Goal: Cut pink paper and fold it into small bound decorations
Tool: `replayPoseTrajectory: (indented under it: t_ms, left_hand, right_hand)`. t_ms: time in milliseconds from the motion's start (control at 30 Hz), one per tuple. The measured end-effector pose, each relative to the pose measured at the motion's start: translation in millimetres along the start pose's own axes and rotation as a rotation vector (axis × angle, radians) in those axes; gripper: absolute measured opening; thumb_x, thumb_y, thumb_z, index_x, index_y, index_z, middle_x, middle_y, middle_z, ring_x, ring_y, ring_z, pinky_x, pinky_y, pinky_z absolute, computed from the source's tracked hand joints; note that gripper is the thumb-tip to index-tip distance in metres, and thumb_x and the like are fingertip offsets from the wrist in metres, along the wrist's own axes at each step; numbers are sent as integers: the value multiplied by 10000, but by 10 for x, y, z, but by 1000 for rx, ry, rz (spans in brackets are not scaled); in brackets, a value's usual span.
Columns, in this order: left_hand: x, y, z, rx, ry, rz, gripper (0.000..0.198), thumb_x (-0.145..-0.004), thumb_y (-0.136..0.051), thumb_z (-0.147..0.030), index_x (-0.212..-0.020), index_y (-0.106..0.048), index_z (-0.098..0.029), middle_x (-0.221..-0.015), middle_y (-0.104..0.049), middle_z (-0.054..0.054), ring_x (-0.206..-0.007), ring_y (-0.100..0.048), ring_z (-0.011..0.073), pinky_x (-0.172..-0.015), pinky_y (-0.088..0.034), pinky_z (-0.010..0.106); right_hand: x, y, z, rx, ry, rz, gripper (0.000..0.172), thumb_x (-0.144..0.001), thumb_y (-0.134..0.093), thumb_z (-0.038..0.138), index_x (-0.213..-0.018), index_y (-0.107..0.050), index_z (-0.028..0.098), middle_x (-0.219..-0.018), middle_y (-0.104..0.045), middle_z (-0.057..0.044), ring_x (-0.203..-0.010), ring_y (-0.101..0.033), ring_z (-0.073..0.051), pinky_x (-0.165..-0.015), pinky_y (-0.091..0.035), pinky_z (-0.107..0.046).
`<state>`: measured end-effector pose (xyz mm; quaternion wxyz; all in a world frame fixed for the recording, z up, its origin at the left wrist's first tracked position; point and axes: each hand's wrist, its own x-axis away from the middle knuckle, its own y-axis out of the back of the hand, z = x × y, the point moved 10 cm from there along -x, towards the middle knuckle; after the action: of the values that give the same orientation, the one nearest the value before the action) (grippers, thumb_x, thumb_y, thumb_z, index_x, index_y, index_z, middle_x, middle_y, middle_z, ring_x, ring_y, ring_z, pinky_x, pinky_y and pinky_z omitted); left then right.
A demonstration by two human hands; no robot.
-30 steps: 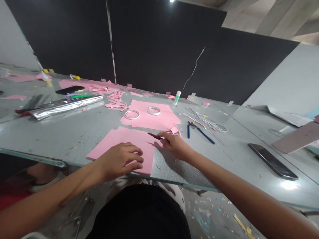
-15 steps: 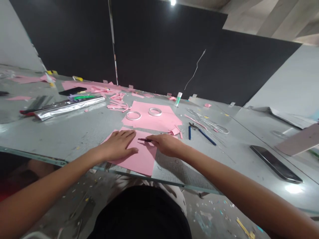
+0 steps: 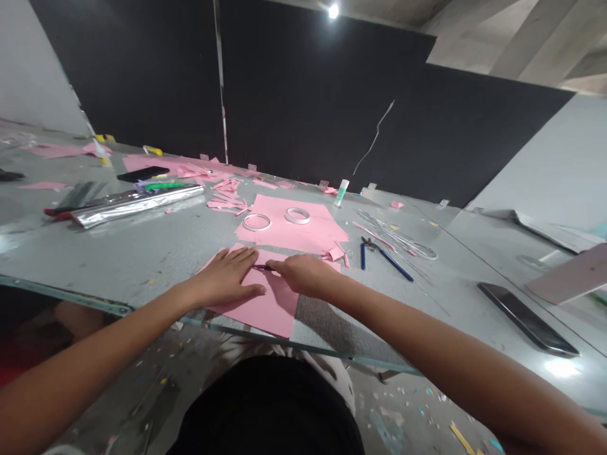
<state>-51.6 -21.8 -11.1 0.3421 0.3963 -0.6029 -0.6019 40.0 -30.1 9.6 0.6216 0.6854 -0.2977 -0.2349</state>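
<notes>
My left hand [image 3: 230,277] lies flat on a pink paper sheet [image 3: 275,309] at the table's front edge, its fingers stretched out. Closed around a slim dark knife-like tool [image 3: 263,268] is my right hand [image 3: 300,275], just to the right of the left thumb and fingers. The tool points left and rests at the sheet, its tip close to my left fingers; its exact kind is too small to make out. Beyond the sheet lie more pink sheets [image 3: 279,239], with two white rings [image 3: 297,216] on them.
Blue-handled pliers [image 3: 394,263] and a coil of wire [image 3: 417,248] lie to the right, near a dark phone [image 3: 526,319]. A glue stick [image 3: 341,193] stands behind. Left are a silver foil roll [image 3: 137,206] and pink paper strips [image 3: 226,197]. A black wall [image 3: 303,95] bounds the table.
My right hand has slid left with the tool, closer to my left hand. The left hand stays pressed on the sheet. The view has shifted slightly.
</notes>
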Motion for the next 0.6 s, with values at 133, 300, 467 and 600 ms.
replayPoseTrajectory:
  t_ms: [133, 300, 467, 600]
  left_hand:
    - [-4, -1, 3, -11, -14, -12, 837, -783, -343, -719, -1435, -298, -196, -1505, -287, 123, -1380, -259, 289, -1110, -157, 463]
    - [-16, -15, 13, -25, -5, 8, 808, -789, -350, -705, -1440, -303, -228, -1513, -276, 102, -1386, -246, 290, -1112, -144, 458]
    - [-22, -44, 15, -14, -12, 38, 773, -793, -340, -704, -1440, -306, -284, -1528, -239, 72, -1404, -193, 297, -1112, -106, 471]
    - [-24, -55, 27, -5, 3, 57, 773, -791, -344, -704, -1444, -294, -293, -1537, -202, 60, -1410, -173, 296, -1117, -81, 472]
  right_hand:
    - [67, -18, -63, 13, -12, 21, 420, -901, -369, 172, -1300, -450, 277, -926, -682, -88, -796, -639, -203, -598, -365, -252]
    - [190, -31, -131, 0, -29, 50, 416, -894, -363, 174, -1281, -470, 281, -906, -677, -86, -779, -636, -203, -568, -331, -244]
    - [310, -34, -193, 0, -39, 47, 424, -896, -336, 160, -1285, -470, 265, -864, -670, -84, -743, -615, -183, -543, -281, -239]
    - [375, -82, -260, -14, -66, 86, 417, -924, -305, 190, -1300, -458, 283, -855, -664, -79, -698, -597, -165, -545, -276, -235]
